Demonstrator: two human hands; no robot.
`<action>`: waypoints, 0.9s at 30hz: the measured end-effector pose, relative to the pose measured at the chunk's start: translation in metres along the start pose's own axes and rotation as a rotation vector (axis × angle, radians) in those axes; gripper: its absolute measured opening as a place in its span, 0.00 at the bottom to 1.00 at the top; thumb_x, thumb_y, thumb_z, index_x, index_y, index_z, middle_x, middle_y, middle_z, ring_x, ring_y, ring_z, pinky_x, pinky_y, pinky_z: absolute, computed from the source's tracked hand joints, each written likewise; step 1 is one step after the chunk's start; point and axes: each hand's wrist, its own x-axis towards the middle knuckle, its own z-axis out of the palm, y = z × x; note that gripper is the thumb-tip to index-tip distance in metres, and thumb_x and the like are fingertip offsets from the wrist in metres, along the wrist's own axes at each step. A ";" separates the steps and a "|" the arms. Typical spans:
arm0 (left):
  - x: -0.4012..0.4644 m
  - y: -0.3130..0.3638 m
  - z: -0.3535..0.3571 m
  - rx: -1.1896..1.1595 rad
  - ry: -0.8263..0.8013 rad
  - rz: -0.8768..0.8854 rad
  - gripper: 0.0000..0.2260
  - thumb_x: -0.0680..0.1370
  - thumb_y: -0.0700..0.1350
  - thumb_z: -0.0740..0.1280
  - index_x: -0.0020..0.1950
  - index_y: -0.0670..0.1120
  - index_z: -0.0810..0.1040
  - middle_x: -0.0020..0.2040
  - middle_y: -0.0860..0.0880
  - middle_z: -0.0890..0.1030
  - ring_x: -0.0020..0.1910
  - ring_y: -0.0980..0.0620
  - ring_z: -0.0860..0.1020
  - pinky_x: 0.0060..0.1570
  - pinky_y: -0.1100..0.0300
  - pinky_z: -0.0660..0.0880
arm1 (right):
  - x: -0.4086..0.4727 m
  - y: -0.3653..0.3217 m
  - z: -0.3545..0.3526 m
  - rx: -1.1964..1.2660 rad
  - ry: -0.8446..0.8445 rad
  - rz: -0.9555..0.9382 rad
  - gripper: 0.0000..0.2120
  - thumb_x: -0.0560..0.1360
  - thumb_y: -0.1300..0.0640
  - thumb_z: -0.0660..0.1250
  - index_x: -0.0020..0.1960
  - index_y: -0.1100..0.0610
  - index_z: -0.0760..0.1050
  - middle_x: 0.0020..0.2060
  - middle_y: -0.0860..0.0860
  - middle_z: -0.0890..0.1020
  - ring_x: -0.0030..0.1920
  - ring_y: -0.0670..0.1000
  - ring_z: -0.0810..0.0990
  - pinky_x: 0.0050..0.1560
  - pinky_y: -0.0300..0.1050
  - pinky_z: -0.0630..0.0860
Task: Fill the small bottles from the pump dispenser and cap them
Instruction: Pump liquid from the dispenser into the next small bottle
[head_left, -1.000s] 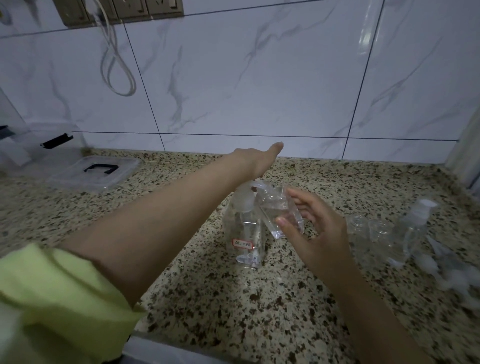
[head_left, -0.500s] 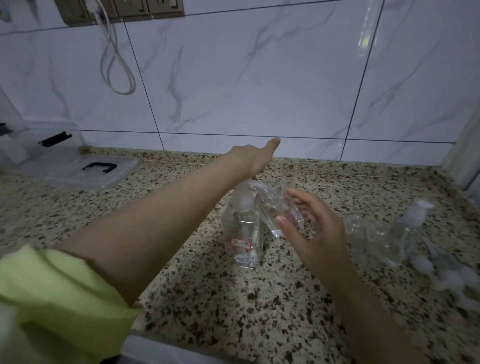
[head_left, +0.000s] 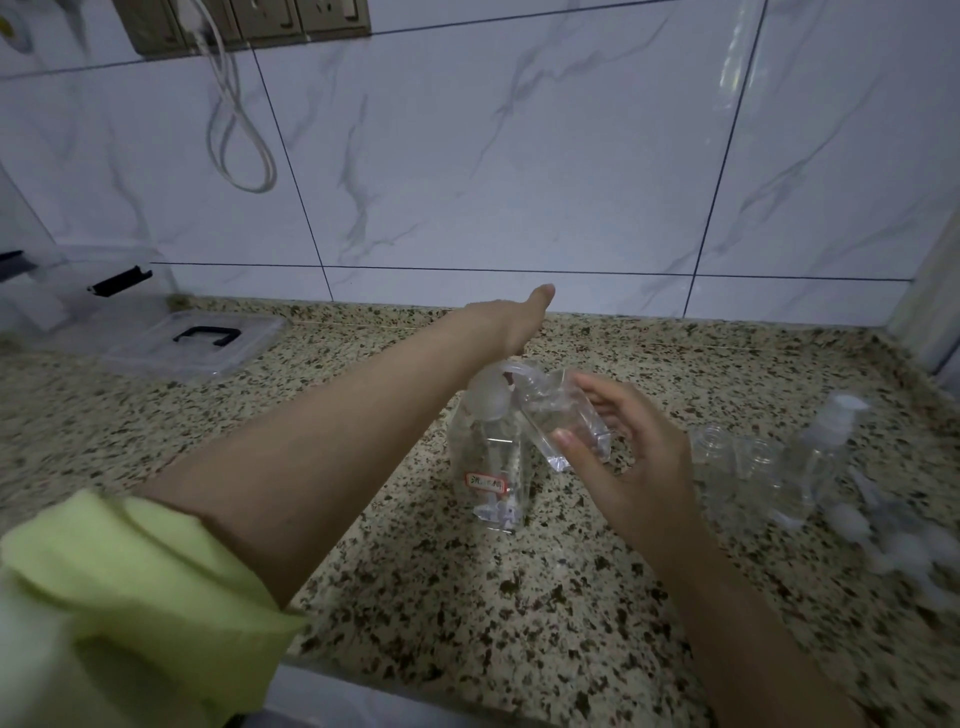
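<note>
- The right hand has its grip pinched on a small bottle, thumb on the near face and fingers spread behind it; the bottle is tilted, its open mouth up against the spout of the pump dispenser.
- The left hand rests on the pump head with fingers straight and the thumb pointing toward the back edge of the tabletop; whether the palm is actually pressing down cannot be told, since the wrist hides the contact.
- Against the pictures from a second and half a second ago, almost nothing has shifted: the same pinch, the same tilt, the same hand over the pump (only the viewpoint seems to have drifted a little).
- My reading is that this is a filling step held in place; how full the small bottle is cannot be read through the clear plastic.
- The dispenser stands upright near the middle of the tabletop, its red-bordered label facing the front edge.
- Toward the right edge stand other clear bottles, two with open mouths, and beside them one with a spray top.
- Loose white caps lie blurred nearer the right front corner, so capping appears to be still ahead.
</note>
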 end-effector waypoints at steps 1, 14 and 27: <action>0.000 0.000 -0.001 0.005 0.010 0.002 0.38 0.80 0.68 0.39 0.71 0.46 0.75 0.70 0.41 0.74 0.69 0.40 0.70 0.65 0.46 0.64 | 0.000 0.000 0.000 0.006 0.003 0.008 0.23 0.75 0.52 0.72 0.69 0.52 0.74 0.61 0.44 0.81 0.61 0.45 0.80 0.63 0.46 0.79; 0.001 0.004 -0.004 0.097 0.010 0.028 0.39 0.79 0.69 0.39 0.62 0.46 0.81 0.65 0.42 0.78 0.64 0.41 0.73 0.54 0.51 0.65 | 0.000 0.001 0.000 -0.004 0.009 0.014 0.23 0.75 0.51 0.72 0.69 0.52 0.74 0.60 0.44 0.81 0.60 0.46 0.80 0.61 0.51 0.80; -0.002 0.006 -0.001 0.089 -0.028 0.043 0.38 0.81 0.67 0.39 0.68 0.45 0.77 0.68 0.42 0.76 0.67 0.41 0.72 0.59 0.49 0.65 | 0.000 0.001 0.000 0.006 0.017 0.002 0.23 0.75 0.51 0.71 0.69 0.52 0.74 0.60 0.44 0.81 0.60 0.45 0.81 0.60 0.49 0.80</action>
